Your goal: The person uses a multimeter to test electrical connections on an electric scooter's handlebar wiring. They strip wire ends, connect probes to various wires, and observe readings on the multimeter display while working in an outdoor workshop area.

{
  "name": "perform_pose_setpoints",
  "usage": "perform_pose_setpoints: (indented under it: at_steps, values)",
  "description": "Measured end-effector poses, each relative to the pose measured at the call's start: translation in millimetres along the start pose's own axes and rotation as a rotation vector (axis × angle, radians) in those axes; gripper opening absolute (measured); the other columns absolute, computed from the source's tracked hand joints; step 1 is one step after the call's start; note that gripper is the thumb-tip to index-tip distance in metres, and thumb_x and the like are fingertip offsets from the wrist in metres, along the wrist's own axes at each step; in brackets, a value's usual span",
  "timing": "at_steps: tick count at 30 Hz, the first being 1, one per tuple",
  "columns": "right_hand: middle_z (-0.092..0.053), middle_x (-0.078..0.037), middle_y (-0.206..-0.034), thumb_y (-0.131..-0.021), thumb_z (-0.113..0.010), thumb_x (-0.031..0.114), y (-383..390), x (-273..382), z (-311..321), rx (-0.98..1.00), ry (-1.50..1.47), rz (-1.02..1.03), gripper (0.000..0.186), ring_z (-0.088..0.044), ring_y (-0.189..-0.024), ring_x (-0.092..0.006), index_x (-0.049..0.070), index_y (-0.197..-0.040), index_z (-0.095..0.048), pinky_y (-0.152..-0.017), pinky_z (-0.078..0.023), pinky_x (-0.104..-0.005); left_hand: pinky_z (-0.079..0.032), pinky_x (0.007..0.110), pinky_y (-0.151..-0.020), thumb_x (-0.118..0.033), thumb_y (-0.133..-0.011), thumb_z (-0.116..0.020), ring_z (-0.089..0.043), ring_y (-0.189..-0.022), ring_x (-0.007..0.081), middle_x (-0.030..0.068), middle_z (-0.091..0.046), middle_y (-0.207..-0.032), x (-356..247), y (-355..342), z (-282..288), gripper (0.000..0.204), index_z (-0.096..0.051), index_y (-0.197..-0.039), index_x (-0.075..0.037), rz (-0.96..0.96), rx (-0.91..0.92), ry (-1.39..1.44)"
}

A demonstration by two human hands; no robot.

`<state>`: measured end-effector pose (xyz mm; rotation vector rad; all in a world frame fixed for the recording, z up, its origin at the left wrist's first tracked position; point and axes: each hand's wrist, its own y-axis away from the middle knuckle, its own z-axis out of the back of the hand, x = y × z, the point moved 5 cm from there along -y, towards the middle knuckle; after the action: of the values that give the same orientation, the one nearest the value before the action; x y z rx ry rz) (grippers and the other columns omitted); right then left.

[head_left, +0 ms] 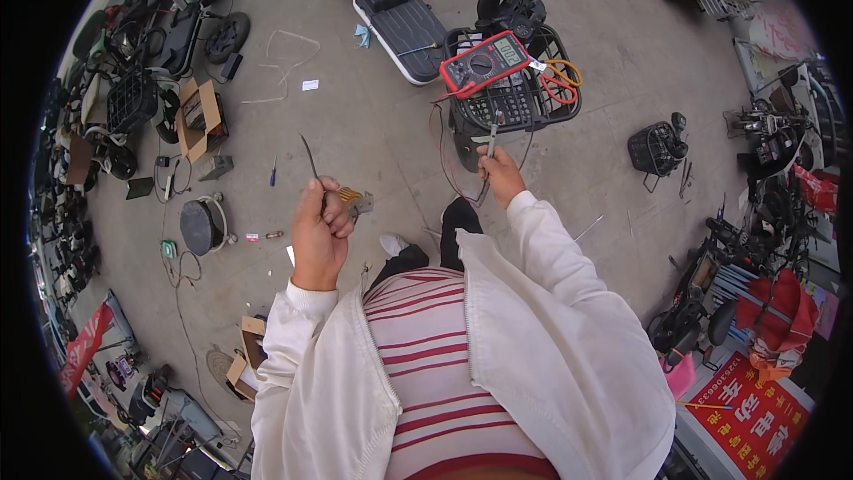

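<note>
1. The left hand point(320, 229) is grasping a thin, dark, curved strip point(308, 156) between thumb and curled fingers, its free end pointing up and away from the body.
2. A yellow-and-brown striped piece point(350, 196) is showing just beside this hand; whether the hand is touching it, I cannot tell.
3. The right hand point(502, 176) is grasping a slim, grey, rod-like tool point(492, 140), its far end reaching over the near edge of the black, grid-patterned basket point(555, 120).
4. A thin, dark lead point(458, 188) is looping down from near the basket's left edge toward the right hand.
5. The red-edged, grey-faced digital multimeter point(484, 65) is lying at a slant over the basket, its lower end overlapping the left edge and its lit display facing up.
6. Curled yellow and red cables point(579, 77) are hanging at the basket's right edge.
7. On the grey concrete floor point(355, 107), toward its left edge, a round, black-topped stool point(197, 227) is standing near a blue-handled screwdriver point(273, 176), and an open brown cardboard box point(188, 124) is sitting farther out.
</note>
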<state>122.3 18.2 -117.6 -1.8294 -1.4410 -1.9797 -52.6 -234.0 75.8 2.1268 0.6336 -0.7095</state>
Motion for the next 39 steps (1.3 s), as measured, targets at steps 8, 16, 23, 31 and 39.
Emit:
perform_pose_setpoints:
  at_steps: [8, 16, 23, 31, 39]
  values:
    - [-0.064, -0.022, -0.096, -0.081, -0.06, 0.017, -74.2, -105.6, -17.9, -0.218, 1.238, 0.22, 0.031, -0.061, -0.093, -0.0369, 0.004, -0.109, -0.06, -0.085, -0.047, -0.0441, -0.035, 0.02, -0.056, -0.024, -0.099, -0.045, -0.04, -0.059, 0.0058, -0.0003, -0.052, -0.07, -44.2, 84.1, 135.2, 0.028, -0.055, -0.114, -0.003, -0.227, -0.173, -0.251]
    - [-0.059, -0.003, -0.096, -0.088, -0.064, 0.014, 147.8, 50.5, -408.6, 0.776, 0.354, 0.335, 0.029, -0.054, -0.08, -0.0082, 0.002, -0.114, -0.06, -0.073, -0.046, -0.0225, -0.043, 0.023, -0.066, -0.018, -0.098, -0.046, -0.051, -0.069, 0.0086, 0.005, -0.063, -0.082, -69.3, 140.0, 220.8, 0.025, -0.059, -0.108, 0.0, -0.336, -0.278, -0.411]
    - [-0.064, -0.003, -0.081, -0.086, -0.063, 0.008, 181.1, 49.0, -541.4, 0.953, 0.399, 0.36, 0.011, -0.057, -0.071, -0.0073, -0.001, -0.093, -0.062, -0.064, -0.048, -0.023, -0.044, 0.023, -0.068, -0.016, -0.097, -0.049, -0.056, -0.076, 0.0103, 0.006, -0.063, -0.084, -111.0, 128.1, 281.6, 0.024, -0.059, -0.108, 0.003, -0.397, -0.329, -0.405]
    - [-0.065, -0.003, -0.076, -0.084, -0.063, 0.007, 128.7, -4.2, -670.5, 1.029, 0.513, 0.202, 0.007, -0.058, -0.068, -0.0068, 0.001, -0.086, -0.062, -0.06, -0.048, -0.0232, -0.052, 0.029, -0.081, -0.013, -0.093, -0.058, -0.061, -0.086, 0.0142, 0.0078, -0.063, -0.097, -207.7, 85.6, 388.5, 0.021, -0.057, -0.107, 0.002, -0.651, -0.572, -0.181]
    - [-0.066, -0.008, -0.076, -0.08, -0.064, 0.007, 69.1, -0.9, -809.4, 1.039, 0.625, 0.321, 0.009, -0.06, -0.067, -0.0104, 0.001, -0.087, -0.061, -0.062, -0.049, -0.0258, -0.051, 0.026, -0.074, -0.006, -0.088, -0.061, -0.063, -0.081, 0.0111, 0.0071, -0.066, -0.091, -310.5, 32.5, 479.1, 0.012, -0.06, -0.097, 0.002, -0.592, -0.669, -0.328]
